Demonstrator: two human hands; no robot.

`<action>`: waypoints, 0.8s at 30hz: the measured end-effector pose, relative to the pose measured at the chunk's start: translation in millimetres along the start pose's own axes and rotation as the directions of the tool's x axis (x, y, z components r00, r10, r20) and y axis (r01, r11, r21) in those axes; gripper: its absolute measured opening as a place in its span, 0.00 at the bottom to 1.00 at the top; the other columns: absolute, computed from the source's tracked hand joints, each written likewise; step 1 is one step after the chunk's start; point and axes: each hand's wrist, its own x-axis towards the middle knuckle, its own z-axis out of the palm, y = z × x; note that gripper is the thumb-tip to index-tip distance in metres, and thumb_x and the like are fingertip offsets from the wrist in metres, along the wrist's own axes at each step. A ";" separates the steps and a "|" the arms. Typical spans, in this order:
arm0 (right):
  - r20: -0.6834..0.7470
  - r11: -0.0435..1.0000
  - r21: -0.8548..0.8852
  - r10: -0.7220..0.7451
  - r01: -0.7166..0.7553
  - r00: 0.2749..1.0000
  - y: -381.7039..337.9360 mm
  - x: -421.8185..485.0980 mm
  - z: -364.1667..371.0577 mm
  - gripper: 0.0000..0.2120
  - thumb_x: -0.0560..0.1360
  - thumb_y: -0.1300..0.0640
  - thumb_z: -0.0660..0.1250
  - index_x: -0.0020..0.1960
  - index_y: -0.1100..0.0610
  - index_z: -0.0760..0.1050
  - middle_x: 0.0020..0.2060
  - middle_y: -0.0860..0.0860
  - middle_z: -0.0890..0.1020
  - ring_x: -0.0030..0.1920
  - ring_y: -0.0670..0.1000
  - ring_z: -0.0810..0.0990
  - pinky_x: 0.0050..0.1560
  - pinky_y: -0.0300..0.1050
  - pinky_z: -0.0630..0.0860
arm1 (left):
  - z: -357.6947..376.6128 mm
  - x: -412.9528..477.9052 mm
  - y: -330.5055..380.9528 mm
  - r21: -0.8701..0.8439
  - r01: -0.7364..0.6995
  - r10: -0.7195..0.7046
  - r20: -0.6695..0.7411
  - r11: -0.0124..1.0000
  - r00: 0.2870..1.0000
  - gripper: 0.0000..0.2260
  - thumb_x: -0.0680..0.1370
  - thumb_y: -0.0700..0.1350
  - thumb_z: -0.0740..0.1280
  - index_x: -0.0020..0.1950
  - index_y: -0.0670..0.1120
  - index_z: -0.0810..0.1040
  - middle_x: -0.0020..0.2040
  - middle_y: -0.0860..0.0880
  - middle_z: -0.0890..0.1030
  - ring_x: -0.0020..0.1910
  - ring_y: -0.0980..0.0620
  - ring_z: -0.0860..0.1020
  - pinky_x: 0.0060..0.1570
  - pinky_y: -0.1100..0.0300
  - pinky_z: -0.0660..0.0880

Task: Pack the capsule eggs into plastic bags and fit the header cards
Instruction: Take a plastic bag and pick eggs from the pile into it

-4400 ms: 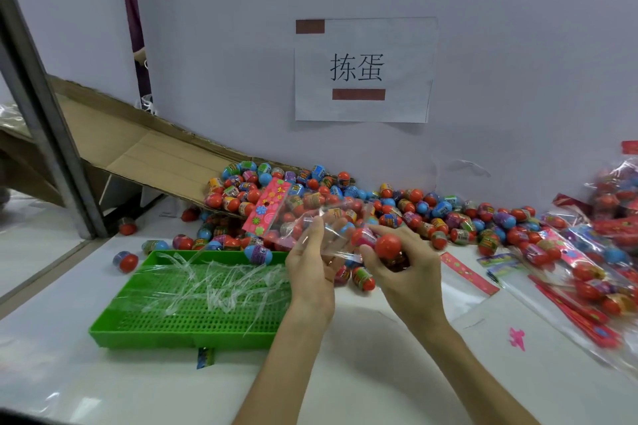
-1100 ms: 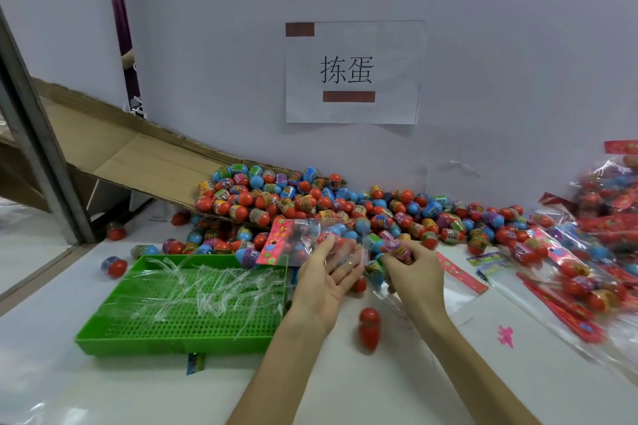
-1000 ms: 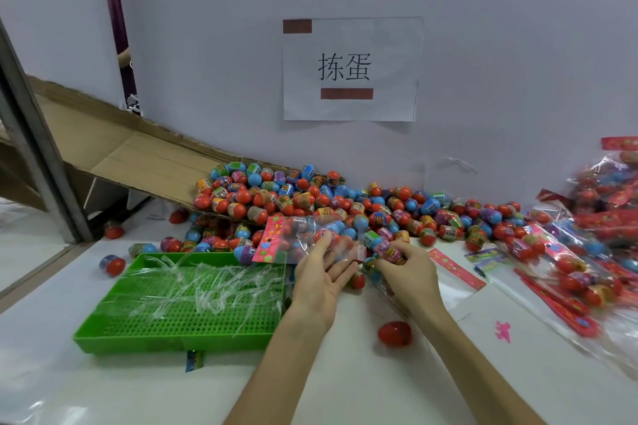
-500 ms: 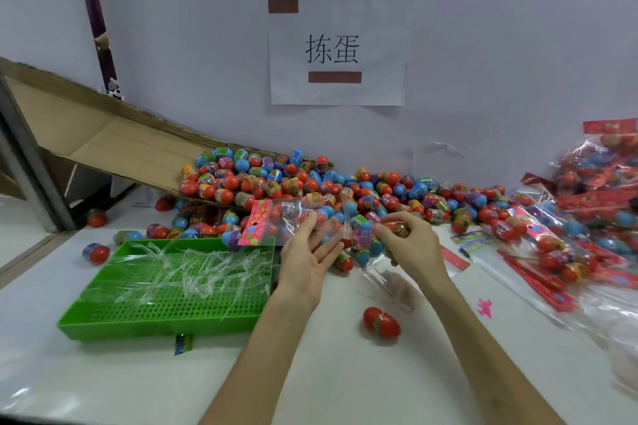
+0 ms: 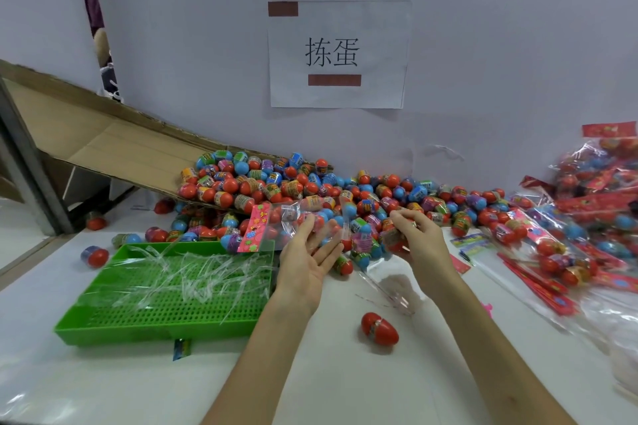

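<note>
A clear plastic bag [image 5: 293,217] with a pink header card [image 5: 253,227] lies across the fingers of my left hand [image 5: 307,260], palm up, fingers nearly straight. Some eggs show inside it. My right hand [image 5: 416,238] grips a red-bottomed capsule egg [image 5: 395,241] at the bag's open right end. A big heap of red, blue and purple capsule eggs [image 5: 310,188] lies behind both hands. One red egg [image 5: 379,328] lies loose on the white table in front of my right forearm.
A green perforated tray [image 5: 158,317] with clear plastic strips sits at the left. A cardboard chute [image 5: 114,145] slopes down into the heap. Filled bags with red header cards [image 5: 593,217] pile up at the right. Stray eggs [image 5: 94,256] lie left of the tray.
The red egg that dropped onto the table has rolled and now lies still in front of my right arm. My right hand picked another egg from the heap and brought it to the bag.
</note>
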 end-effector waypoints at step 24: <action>0.095 0.618 -0.406 -0.704 0.673 0.704 6.4 -33.8 34.5 0.17 0.76 0.44 0.66 0.47 0.56 0.86 0.38 0.42 0.80 0.42 0.42 0.80 0.42 0.34 0.78 | 4.9 -3.5 -11.4 0.055 0.149 -0.157 0.175 0.987 0.972 0.14 0.82 0.49 0.69 0.60 0.40 0.85 0.54 0.38 0.86 0.53 0.41 0.86 0.53 0.50 0.84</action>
